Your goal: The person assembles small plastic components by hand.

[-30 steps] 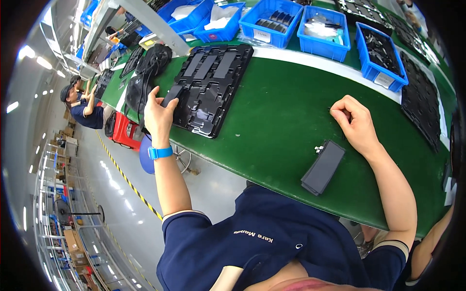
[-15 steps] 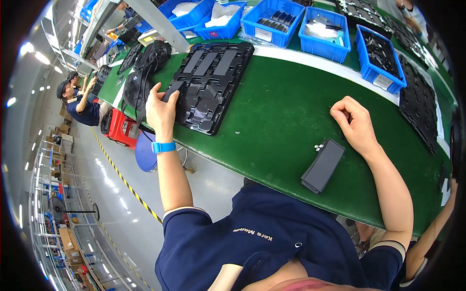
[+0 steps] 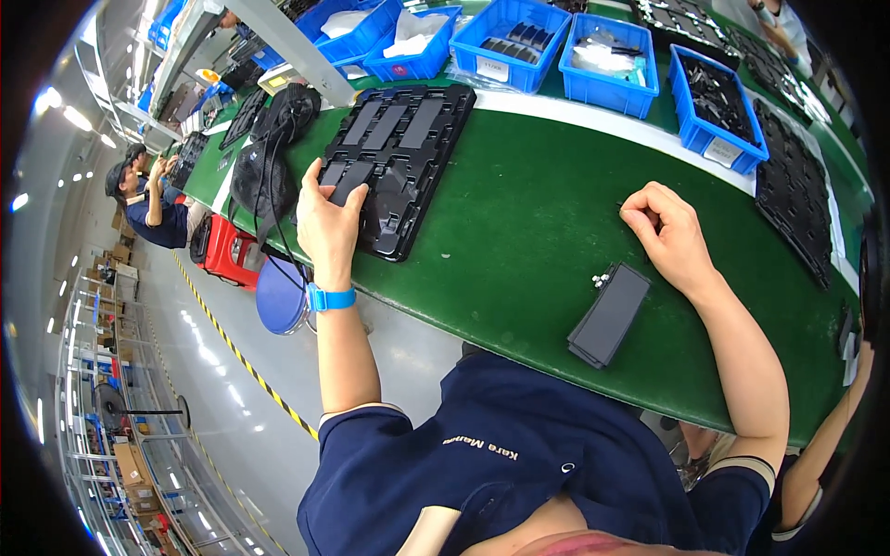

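Dark grey rectangular piece (image 3: 353, 179) at left side of black tray (image 3: 391, 221)

Pale lettering (image 3: 481, 448) crosses the navy shirt (image 3: 547, 408); white labels (image 3: 492, 69) mark two blue bins (image 3: 527, 78).

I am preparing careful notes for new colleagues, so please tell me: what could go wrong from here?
The dark panel at the left hand might sit crooked or scrape against the moulded black tray. The uneven panel stack lies near the front edge of the green table, so the nearby right hand could perhaps knock it off.
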Demonstrator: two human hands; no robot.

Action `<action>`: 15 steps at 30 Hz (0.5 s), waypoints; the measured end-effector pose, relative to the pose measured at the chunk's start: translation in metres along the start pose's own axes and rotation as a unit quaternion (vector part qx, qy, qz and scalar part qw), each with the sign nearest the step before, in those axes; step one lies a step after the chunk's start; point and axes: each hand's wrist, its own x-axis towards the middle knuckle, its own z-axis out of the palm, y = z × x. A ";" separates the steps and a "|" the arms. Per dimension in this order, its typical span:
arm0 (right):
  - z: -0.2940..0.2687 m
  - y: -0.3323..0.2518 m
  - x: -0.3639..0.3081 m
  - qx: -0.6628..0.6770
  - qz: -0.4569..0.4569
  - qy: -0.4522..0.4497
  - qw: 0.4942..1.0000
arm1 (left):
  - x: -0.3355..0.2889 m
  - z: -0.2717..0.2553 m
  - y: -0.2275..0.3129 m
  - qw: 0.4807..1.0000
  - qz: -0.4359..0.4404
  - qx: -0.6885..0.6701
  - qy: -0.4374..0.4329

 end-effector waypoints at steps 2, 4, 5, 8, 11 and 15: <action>0.000 -0.001 0.000 -0.003 0.002 -0.001 1.000 | 0.001 0.000 -0.001 1.000 0.006 0.011 0.013; 0.000 -0.002 0.000 -0.011 -0.003 -0.001 1.000 | -0.001 0.000 0.002 1.000 0.014 0.013 0.024; -0.001 -0.002 0.000 -0.012 -0.003 0.000 1.000 | -0.002 -0.001 0.003 0.999 0.020 0.016 0.036; 0.000 0.000 -0.001 -0.013 -0.003 0.000 1.000 | -0.011 -0.007 0.014 0.999 0.033 -0.020 0.009; 0.000 0.000 0.000 -0.007 0.001 0.000 1.000 | -0.022 -0.006 0.026 0.998 0.054 -0.026 -0.013; 0.000 -0.001 0.000 -0.009 0.000 -0.002 1.000 | -0.026 -0.004 0.030 0.996 0.083 0.019 -0.010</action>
